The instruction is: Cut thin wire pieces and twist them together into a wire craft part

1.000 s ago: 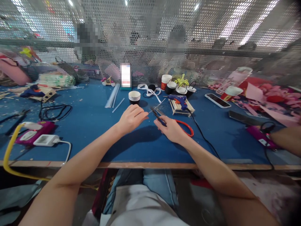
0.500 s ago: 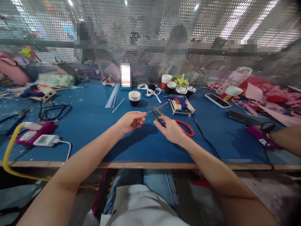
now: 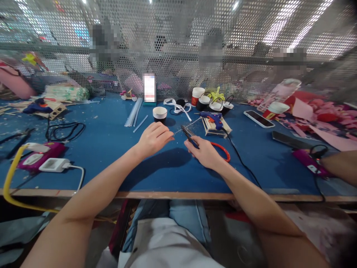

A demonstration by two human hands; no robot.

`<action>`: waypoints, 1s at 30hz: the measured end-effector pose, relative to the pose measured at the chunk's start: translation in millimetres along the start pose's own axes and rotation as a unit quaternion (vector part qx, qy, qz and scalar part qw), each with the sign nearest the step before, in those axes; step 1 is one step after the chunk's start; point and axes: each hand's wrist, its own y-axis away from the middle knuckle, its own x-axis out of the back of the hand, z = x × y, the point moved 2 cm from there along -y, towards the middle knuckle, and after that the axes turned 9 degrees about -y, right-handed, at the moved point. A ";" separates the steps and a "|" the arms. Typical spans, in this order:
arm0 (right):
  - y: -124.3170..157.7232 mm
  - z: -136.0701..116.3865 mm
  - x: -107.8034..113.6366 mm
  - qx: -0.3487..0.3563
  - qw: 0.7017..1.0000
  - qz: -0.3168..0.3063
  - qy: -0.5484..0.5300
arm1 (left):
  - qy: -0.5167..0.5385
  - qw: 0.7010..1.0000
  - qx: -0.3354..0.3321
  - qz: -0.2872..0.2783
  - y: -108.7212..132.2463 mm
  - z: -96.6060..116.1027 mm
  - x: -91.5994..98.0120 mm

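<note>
My left hand (image 3: 156,137) is above the mat, palm down, with its fingers drawn together. What they hold, if anything, is hidden. From near its fingertips a thin whitish strand (image 3: 192,123) runs toward the blue glue gun (image 3: 213,117); I cannot tell if the fingers touch it. My right hand (image 3: 202,150) grips dark slim tweezers (image 3: 185,131), their tips pointing away from me toward the strand. Red-handled scissors (image 3: 225,150) lie beneath that hand, partly covered by it. A black-and-white paper cup (image 3: 160,112) stands just beyond my left hand.
The glue gun rests on a wooden stick rack. Clear glue sticks (image 3: 134,113), a lit phone (image 3: 149,87), white ribbon (image 3: 182,109) and several cups (image 3: 203,100) line the back. Power strips (image 3: 41,158) sit at both sides. Another person's arm (image 3: 340,167) reaches in at right.
My left hand has turned over so its back faces up and has risen slightly. My right hand has shifted a little to the right with the tweezers.
</note>
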 end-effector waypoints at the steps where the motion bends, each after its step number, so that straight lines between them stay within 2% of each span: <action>1: 0.2 -0.6 0.1 0.000 1.000 0.000 0.001 | 0.011 1.000 0.009 0.005 0.4 0.4 -0.7; 3: 0.4 -1.4 0.0 0.000 1.000 0.001 0.002 | 0.061 0.996 0.061 0.008 0.2 1.8 -1.9; 4: 0.4 -1.6 -0.2 0.002 1.000 0.003 0.003 | 0.103 0.988 0.114 0.009 -0.2 2.5 -2.6; 5: 0.4 -1.6 -0.5 0.005 1.000 0.006 0.003 | 0.160 0.969 0.187 0.007 -0.4 3.0 -3.8; 6: 0.4 -1.5 -0.9 0.009 1.000 0.010 0.003 | 0.231 0.933 0.277 0.003 0.0 3.3 -5.8; 7: 0.3 -1.2 -1.3 0.012 1.000 0.014 0.005 | 0.313 0.872 0.375 -0.010 1.1 3.7 -8.8; 8: 0.2 -0.8 -1.7 0.015 1.000 0.017 0.009 | 0.408 0.788 0.459 -0.036 2.6 5.1 -12.8; 9: 0.0 -0.4 -2.1 0.018 1.000 0.019 0.013 | 0.498 0.693 0.516 -0.066 3.8 7.3 -16.5; 10: -0.1 -0.1 -2.2 0.020 0.999 0.021 0.016 | 0.572 0.604 0.546 -0.099 4.3 9.8 -19.2; 11: -0.3 0.1 -2.3 0.022 0.999 0.023 0.020 | 0.627 0.531 0.557 -0.125 4.3 11.5 -20.6; 12: -0.4 0.3 -2.1 0.023 0.999 0.025 0.023 | 0.661 0.483 0.557 -0.140 4.0 12.2 -21.0; 13: -0.6 0.3 -1.9 0.025 0.999 0.026 0.025 | 0.677 0.463 0.554 -0.142 3.7 11.8 -20.7; 14: -0.8 0.4 -1.7 0.027 0.999 0.024 0.027 | 0.679 0.464 0.553 -0.130 3.5 10.7 -20.0; 17: -1.6 1.7 -2.5 0.032 0.999 0.012 0.023 | 0.661 0.508 0.548 -0.062 2.8 9.8 -18.5; 19: -1.9 3.1 -4.4 0.038 0.999 -0.001 0.014 | 0.654 0.523 0.546 -0.030 2.3 13.7 -19.4; 23: -1.4 4.1 -7.2 0.046 0.999 -0.011 0.007 | 0.648 0.521 0.553 -0.043 1.2 25.1 -23.2; 25: -0.9 3.0 -6.6 0.045 0.999 -0.013 0.010 | 0.638 0.540 0.544 -0.068 0.8 27.3 -22.9; 26: -0.8 2.3 -5.8 0.043 0.999 -0.013 0.011 | 0.622 0.570 0.531 -0.080 0.7 26.8 -21.6; 27: -0.7 1.8 -4.9 0.040 0.999 -0.014 0.011 | 0.590 0.617 0.513 -0.088 0.6 25.1 -19.4; 28: -0.7 1.4 -4.0 0.036 0.999 -0.013 0.010 | 0.541 0.682 0.485 -0.088 0.3 22.6 -16.3; 30: -0.9 1.7 -2.3 0.027 1.000 -0.004 0.008 | 0.392 0.832 0.386 -0.061 -1.0 17.6 -8.0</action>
